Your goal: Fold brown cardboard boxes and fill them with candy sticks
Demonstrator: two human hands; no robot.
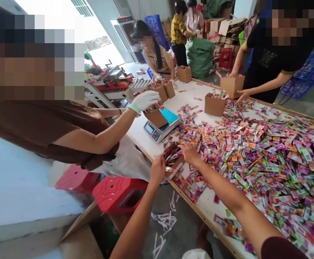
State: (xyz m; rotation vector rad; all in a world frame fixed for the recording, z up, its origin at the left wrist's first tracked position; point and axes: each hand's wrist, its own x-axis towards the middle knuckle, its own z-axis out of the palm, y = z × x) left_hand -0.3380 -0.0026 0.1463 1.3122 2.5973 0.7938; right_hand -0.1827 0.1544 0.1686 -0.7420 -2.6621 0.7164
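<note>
A small cardboard box [176, 169] filled with colourful snack packets sits at the near edge of the table, between my hands. My left hand [158, 167] has its fingers closed on the left side of the box. Across from it, my right hand [189, 152] bends its fingers over the right rim. Loose packets [254, 154] in pink, purple, green and orange wrappers lie heaped to the right of the box. Just beyond it stands a digital scale [157, 133] bearing another cardboard box [156, 118], with a co-worker's white-gloved hand [146, 100] above.
Co-workers stand at the left, far end and right side of the table [189, 96]. More cardboard boxes [215, 105] with packets stand farther back. Red stools [116, 194] are at the lower left, and white strips [166, 220] litter the floor.
</note>
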